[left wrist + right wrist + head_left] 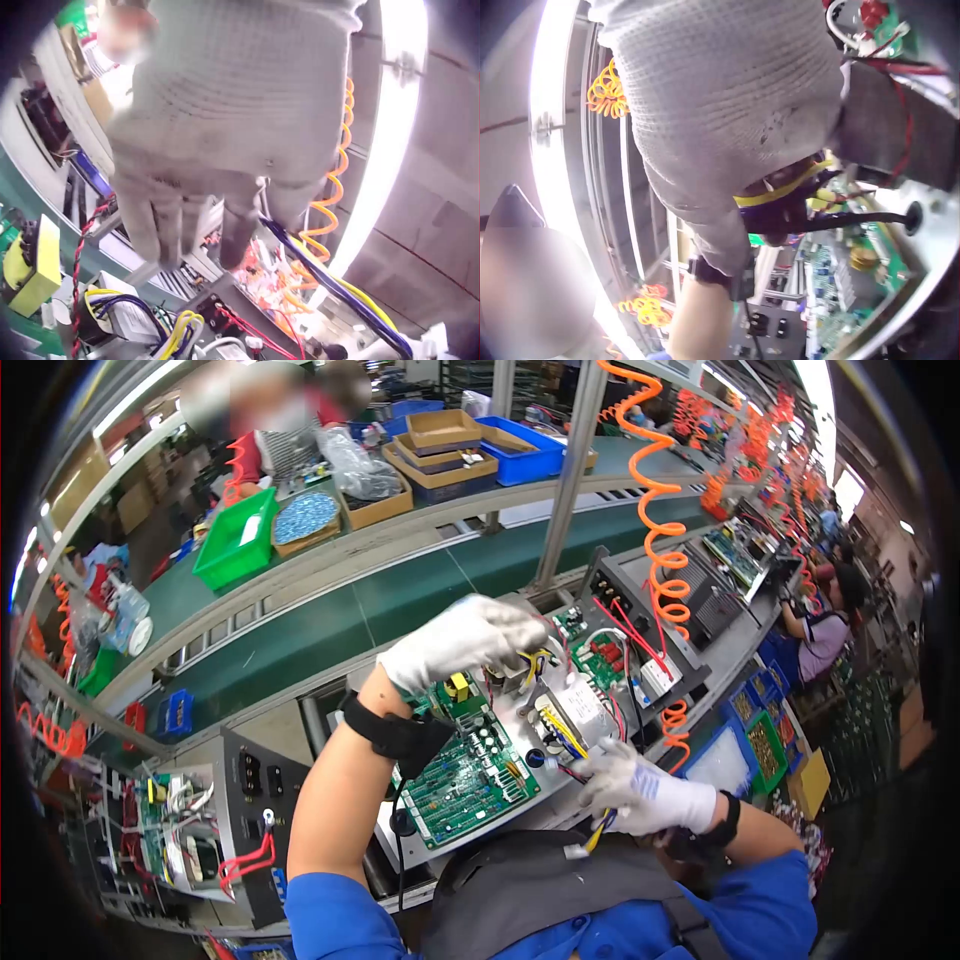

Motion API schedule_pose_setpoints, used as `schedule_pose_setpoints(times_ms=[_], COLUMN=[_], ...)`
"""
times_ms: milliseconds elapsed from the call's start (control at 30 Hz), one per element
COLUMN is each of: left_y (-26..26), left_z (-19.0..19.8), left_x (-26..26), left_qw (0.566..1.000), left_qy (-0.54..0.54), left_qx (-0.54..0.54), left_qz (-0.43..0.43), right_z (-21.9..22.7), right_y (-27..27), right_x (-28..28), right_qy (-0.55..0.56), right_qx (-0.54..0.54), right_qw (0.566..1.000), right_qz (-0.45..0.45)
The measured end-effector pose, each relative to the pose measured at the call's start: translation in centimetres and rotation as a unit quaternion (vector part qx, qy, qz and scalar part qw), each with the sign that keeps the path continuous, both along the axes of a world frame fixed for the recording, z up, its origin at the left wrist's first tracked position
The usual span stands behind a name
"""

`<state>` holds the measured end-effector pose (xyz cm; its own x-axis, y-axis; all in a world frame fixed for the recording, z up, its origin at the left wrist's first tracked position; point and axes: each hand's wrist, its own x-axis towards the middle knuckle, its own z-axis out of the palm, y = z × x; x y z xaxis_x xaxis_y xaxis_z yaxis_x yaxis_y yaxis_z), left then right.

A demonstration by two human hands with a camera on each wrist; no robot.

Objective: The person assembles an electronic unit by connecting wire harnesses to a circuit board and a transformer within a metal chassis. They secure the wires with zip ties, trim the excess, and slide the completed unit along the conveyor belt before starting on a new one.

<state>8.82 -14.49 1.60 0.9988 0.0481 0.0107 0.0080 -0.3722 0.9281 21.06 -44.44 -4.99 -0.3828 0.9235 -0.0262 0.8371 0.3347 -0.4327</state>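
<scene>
Both hands wear white knit gloves. My left hand [470, 640] is above the far part of an open chassis, its fingers bent downward. In the left wrist view, yellow and dark blue wires [330, 281] run from between its thumb and fingers toward the lower right. My right hand [640, 790], over the chassis's near right edge, grips yellow and dark blue wires [780, 196]. A white connector [577, 851] hangs on wires below that hand. Between the hands sits a transformer [580, 705] with a pale label. A large green circuit board [465, 785] fills the chassis's left part.
An orange coiled air hose [660, 510] hangs at the chassis's far right. Another opened unit [190, 830] stands at left. Beyond the metal rail runs a green conveyor [330, 625], with a green bin [235, 545] farther back. Small parts bins [765, 750] stand at right.
</scene>
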Motion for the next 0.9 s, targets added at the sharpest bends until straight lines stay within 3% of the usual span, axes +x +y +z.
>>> schedule_pose_setpoints(times_ms=[33, 67, 133, 200, 233, 267, 300, 333, 400, 433, 467, 500, 533, 567, 633, 667, 733, 767, 800, 833, 900], left_y=[0.3, 1.9, 3.8, 4.0, 4.4, 4.7, 4.5, 4.4, 5.0, 4.9, 5.0, 5.1, 5.4, 5.6, 6.5, 6.7, 6.8, 6.6, 6.4, 6.9, 7.3], left_z=[0.1, -1.2, -4.2, -6.4, -7.8, -8.9, -9.3, -9.6, -11.8, -11.8, -11.7, -11.4, -11.2, -10.9, -11.0, -11.3, -11.9, -12.3, -12.5, -13.3, -13.6], left_x=[0.6, 1.5, 2.8, 3.6, 4.5, 5.3, 5.9, 6.4, 7.4, 7.5, 7.4, 7.5, 7.7, 7.8, 8.9, 9.7, 11.6, 12.8, 13.5, 13.9, 14.3], left_qw=[0.996, 0.995, 0.962, 0.952, 0.953, 0.952, 0.947, 0.941, 0.944, 0.942, 0.945, 0.947, 0.943, 0.939, 0.934, 0.931, 0.928, 0.906, 0.897, 0.888, 0.878], left_qy=[0.033, -0.019, -0.062, 0.023, 0.068, 0.114, 0.164, 0.209, 0.201, 0.209, 0.197, 0.186, 0.197, 0.209, 0.239, 0.246, 0.262, 0.299, 0.338, 0.337, 0.334], left_qx=[-0.038, -0.003, 0.219, 0.279, 0.268, 0.258, 0.242, 0.226, 0.220, 0.217, 0.212, 0.206, 0.206, 0.217, 0.226, 0.232, 0.254, 0.294, 0.283, 0.312, 0.344], left_qz=[0.079, 0.098, 0.153, 0.126, 0.124, 0.121, 0.132, 0.138, 0.142, 0.147, 0.154, 0.164, 0.171, 0.167, 0.138, 0.137, 0.067, 0.051, 0.042, 0.026, 0.010], right_z=[-1.2, -2.7, -5.0, -4.4, -3.7, -2.8, -0.2, 0.6, 2.2, 1.1, -0.5, 2.4, 5.6, 8.2, 11.5, 12.5, 11.6, 9.5, 8.9, 6.7, 6.2], right_y=[-1.5, -3.0, -5.6, -5.7, -5.2, -4.6, -4.1, -4.2, -4.3, -4.4, -5.3, -5.0, -4.0, -2.7, 0.7, 3.0, 8.4, 10.9, 13.6, 15.9, 20.9], right_x=[-0.8, -1.1, -1.1, -0.5, 0.2, 1.0, 2.1, 4.0, 6.8, 9.1, 12.3, 13.4, 14.3, 14.3, 14.6, 14.6, 15.2, 16.3, 16.5, 16.9, 15.5], right_qy=[0.000, 0.000, -0.156, -0.120, 0.069, 0.258, 0.371, 0.420, 0.480, 0.510, 0.304, 0.031, 0.011, 0.074, 0.145, 0.113, 0.060, -0.007, -0.076, -0.114, -0.231], right_qx=[-0.019, -0.024, -0.063, -0.105, -0.142, -0.174, -0.300, -0.315, -0.425, -0.412, -0.340, -0.213, -0.191, -0.135, -0.033, -0.013, 0.050, 0.089, 0.028, 0.084, -0.086], right_qw=[0.998, 0.996, 0.982, 0.982, 0.983, 0.948, 0.873, 0.846, 0.734, 0.729, 0.867, 0.960, 0.960, 0.958, 0.964, 0.971, 0.989, 0.991, 0.992, 0.988, 0.966], right_qz=[-0.054, -0.088, -0.082, -0.106, -0.091, -0.070, -0.098, -0.095, -0.225, -0.196, -0.201, -0.177, -0.204, -0.242, -0.221, -0.211, -0.129, -0.102, -0.101, -0.068, -0.078])
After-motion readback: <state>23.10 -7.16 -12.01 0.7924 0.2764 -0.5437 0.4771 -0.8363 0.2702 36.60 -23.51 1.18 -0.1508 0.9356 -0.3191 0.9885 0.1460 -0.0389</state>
